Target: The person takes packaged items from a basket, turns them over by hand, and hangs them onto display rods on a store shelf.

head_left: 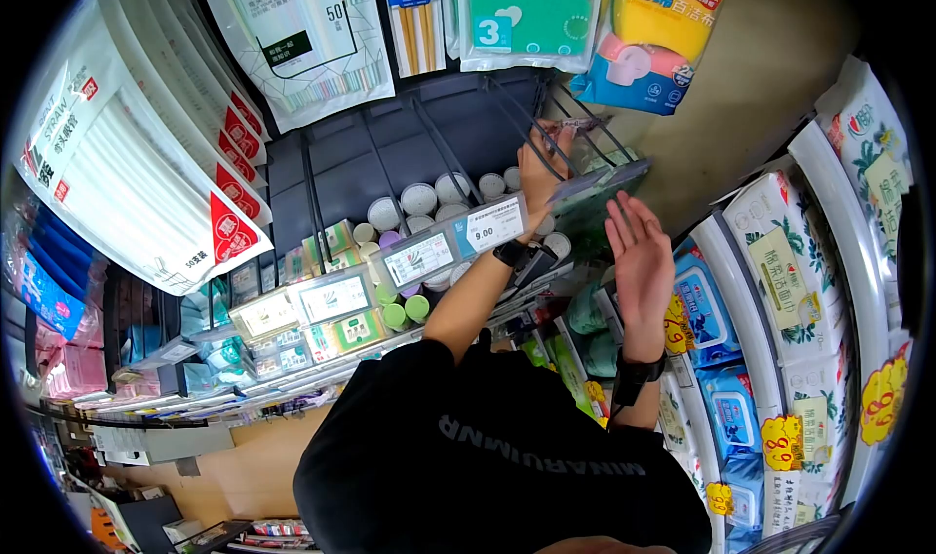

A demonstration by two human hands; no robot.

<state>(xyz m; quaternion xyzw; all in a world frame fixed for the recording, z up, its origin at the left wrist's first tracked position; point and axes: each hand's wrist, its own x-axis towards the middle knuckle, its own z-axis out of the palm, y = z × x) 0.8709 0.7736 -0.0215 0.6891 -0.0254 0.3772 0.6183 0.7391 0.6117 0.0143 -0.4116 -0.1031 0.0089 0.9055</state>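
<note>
Black metal hooks (pixel 527 121), thin and straight, jut out above and to the right of the price tag (pixel 496 224), a stiff, glossy plastic strip. Among them, up and right of the tag, the left hand (pixel 548 161) bends its fingers — whether they grip anything I cannot tell. Right of the tag, the right hand (pixel 641 259) spreads bare and empty, fingers loosely extended. Round, pale lids (pixel 419 199) cluster left of the tag; smooth, glossy sponge packaging (pixel 651 37) hangs above, further right.

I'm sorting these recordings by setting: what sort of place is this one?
Most likely a shop aisle, perhaps in a supermarket or household-goods store. A price label reads 9.00, packs of straws hang in rows, and yellow price tags mark the shelving opposite.
</note>
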